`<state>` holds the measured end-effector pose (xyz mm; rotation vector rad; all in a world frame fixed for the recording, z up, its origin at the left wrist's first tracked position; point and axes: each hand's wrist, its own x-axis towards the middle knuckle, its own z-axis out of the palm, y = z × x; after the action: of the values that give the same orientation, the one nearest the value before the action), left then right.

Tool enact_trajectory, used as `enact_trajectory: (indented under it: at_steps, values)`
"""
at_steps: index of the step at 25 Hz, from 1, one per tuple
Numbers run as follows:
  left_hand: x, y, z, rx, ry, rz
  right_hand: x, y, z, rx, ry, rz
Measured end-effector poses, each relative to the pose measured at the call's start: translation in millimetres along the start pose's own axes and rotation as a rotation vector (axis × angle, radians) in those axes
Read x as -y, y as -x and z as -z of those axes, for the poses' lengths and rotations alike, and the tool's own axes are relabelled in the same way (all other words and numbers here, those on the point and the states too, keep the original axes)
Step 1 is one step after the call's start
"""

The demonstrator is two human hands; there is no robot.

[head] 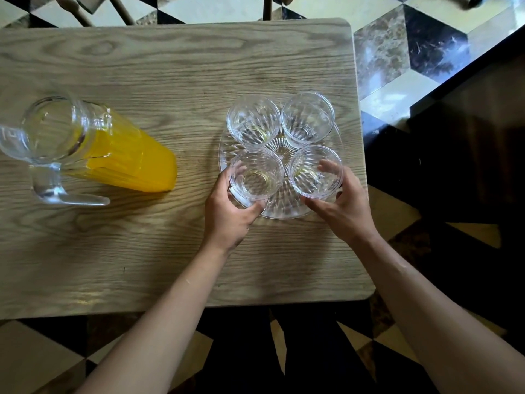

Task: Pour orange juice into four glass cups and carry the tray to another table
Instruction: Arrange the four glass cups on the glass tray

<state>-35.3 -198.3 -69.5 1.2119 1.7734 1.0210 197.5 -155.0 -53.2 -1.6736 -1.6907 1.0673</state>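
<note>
While its fingers [237, 173] and thumb curl round the near-left cup [256, 174], the left hand [227, 214] grasps that glass; the right hand [342, 206] likewise wraps the near-right cup [314, 172]. Both empty cups stand on the clear ribbed tray [279, 207], with the far-left cup [253, 120] and far-right cup [307, 118] just beyond, all crowded together. Well to the left on the wooden table [142, 251] stands the juice pitcher [93, 149], about half full.
</note>
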Motion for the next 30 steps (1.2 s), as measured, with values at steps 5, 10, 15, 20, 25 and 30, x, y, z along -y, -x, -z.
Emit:
enact_trajectory:
  at_steps: [5, 10, 15, 20, 25, 30]
  values:
    - [3, 1, -1, 0.003, -0.014, -0.003, -1, 0, 0, 0.0, 0.01, 0.009]
    - [7, 0, -2, 0.002, 0.002, 0.018, -3, -3, -1, 0.009, 0.037, 0.003]
    - [6, 1, -1, -0.005, 0.0, 0.02, -1, -4, -2, 0.024, 0.081, -0.009]
    - [3, 4, 1, -0.017, -0.047, 0.007, 3, -3, -4, -0.007, 0.085, -0.021]
    - [-4, 8, 8, -0.054, -0.094, -0.037, 2, -2, -6, -0.021, 0.078, -0.035]
    - [-4, 12, 17, -0.05, -0.107, -0.037, 4, 2, -3, -0.024, 0.071, -0.038]
